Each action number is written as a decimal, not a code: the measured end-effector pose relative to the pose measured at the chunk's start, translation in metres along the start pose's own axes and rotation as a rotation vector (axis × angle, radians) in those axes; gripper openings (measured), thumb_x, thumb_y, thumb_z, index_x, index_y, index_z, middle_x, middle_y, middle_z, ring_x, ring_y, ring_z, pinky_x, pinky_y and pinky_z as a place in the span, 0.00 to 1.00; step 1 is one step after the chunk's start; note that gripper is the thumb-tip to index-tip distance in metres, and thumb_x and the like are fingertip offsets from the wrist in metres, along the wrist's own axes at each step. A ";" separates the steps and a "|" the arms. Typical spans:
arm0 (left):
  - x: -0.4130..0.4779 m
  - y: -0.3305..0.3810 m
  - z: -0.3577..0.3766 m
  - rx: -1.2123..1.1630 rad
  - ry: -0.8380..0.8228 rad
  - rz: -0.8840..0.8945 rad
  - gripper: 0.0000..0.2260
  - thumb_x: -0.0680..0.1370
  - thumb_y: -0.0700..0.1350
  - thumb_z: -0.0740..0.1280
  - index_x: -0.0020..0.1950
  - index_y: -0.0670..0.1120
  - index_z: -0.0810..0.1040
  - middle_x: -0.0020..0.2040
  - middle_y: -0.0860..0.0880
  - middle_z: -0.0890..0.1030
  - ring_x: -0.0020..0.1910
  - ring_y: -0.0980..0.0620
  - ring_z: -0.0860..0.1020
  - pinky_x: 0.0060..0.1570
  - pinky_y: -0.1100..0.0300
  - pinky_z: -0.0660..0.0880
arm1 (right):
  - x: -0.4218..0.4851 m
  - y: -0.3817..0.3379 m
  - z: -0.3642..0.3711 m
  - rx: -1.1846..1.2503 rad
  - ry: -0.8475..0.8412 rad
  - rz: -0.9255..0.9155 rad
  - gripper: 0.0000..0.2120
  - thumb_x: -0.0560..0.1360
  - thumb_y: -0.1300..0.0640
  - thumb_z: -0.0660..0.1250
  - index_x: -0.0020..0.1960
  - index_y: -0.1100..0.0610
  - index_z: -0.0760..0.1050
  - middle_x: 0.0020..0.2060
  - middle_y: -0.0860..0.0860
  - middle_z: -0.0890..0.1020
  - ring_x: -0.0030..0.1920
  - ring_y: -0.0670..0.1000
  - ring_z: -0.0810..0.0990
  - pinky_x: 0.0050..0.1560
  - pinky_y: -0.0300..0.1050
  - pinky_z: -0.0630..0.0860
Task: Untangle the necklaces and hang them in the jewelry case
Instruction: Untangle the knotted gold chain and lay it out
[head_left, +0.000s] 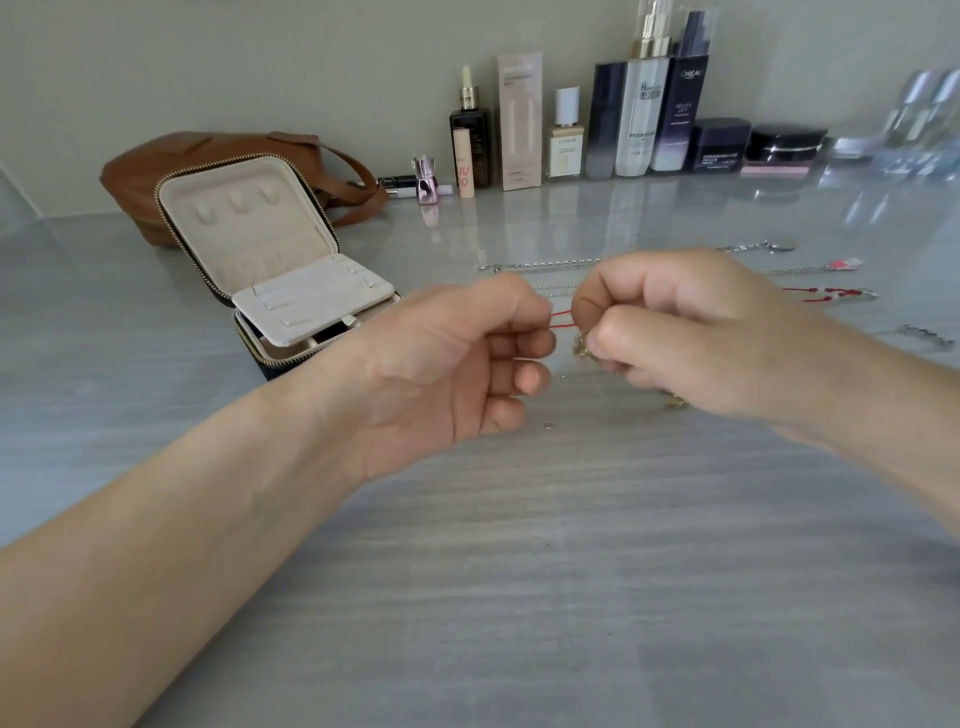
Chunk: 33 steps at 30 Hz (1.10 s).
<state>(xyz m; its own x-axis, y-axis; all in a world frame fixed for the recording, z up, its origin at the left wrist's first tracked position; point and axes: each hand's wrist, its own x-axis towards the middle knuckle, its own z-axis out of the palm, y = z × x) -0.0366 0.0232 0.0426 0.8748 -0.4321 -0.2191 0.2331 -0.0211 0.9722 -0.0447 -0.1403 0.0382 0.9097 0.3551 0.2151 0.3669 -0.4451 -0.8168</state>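
My left hand (457, 364) and my right hand (691, 332) are held close together above the grey table. Between them runs a thin red cord (561, 319), pinched at both ends. My right hand also holds a small tangle of gold chain (582, 348), which trails down to the table under that hand. The open jewelry case (270, 249) stands to the left, its cream lid upright with three hooks. Silver chains (540, 266) lie stretched on the table behind my hands. A red-cord necklace (826, 295) lies to the right.
A brown leather bag (171, 166) sits behind the case. Several cosmetic bottles and jars (634, 124) line the back wall. A small metal bead (549, 426) lies on the table (519, 571) below my hands. Another chain piece (930, 335) lies at the far right.
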 end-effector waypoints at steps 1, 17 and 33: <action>0.000 -0.001 0.001 0.057 0.027 0.028 0.03 0.73 0.41 0.64 0.39 0.45 0.73 0.32 0.50 0.74 0.26 0.55 0.71 0.24 0.64 0.64 | 0.001 0.000 0.000 0.017 0.001 0.014 0.08 0.65 0.54 0.61 0.33 0.58 0.72 0.25 0.49 0.70 0.22 0.42 0.62 0.21 0.32 0.59; -0.003 -0.004 0.000 0.409 0.120 0.125 0.02 0.69 0.43 0.71 0.36 0.48 0.82 0.33 0.53 0.82 0.28 0.59 0.74 0.30 0.62 0.66 | 0.001 -0.001 -0.015 0.015 -0.042 0.071 0.09 0.64 0.56 0.66 0.31 0.61 0.73 0.21 0.46 0.64 0.22 0.43 0.61 0.25 0.35 0.59; 0.000 -0.003 0.001 0.189 0.076 0.094 0.07 0.78 0.41 0.61 0.41 0.46 0.76 0.37 0.48 0.83 0.35 0.54 0.80 0.31 0.64 0.72 | 0.000 -0.003 -0.019 0.099 -0.066 0.067 0.05 0.67 0.61 0.70 0.32 0.55 0.78 0.19 0.44 0.70 0.20 0.41 0.65 0.23 0.30 0.62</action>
<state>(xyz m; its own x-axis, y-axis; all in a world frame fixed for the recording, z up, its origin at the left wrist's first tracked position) -0.0378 0.0227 0.0399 0.9199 -0.3714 -0.1257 0.0717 -0.1560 0.9852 -0.0424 -0.1541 0.0509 0.9157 0.3819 0.1252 0.2818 -0.3879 -0.8776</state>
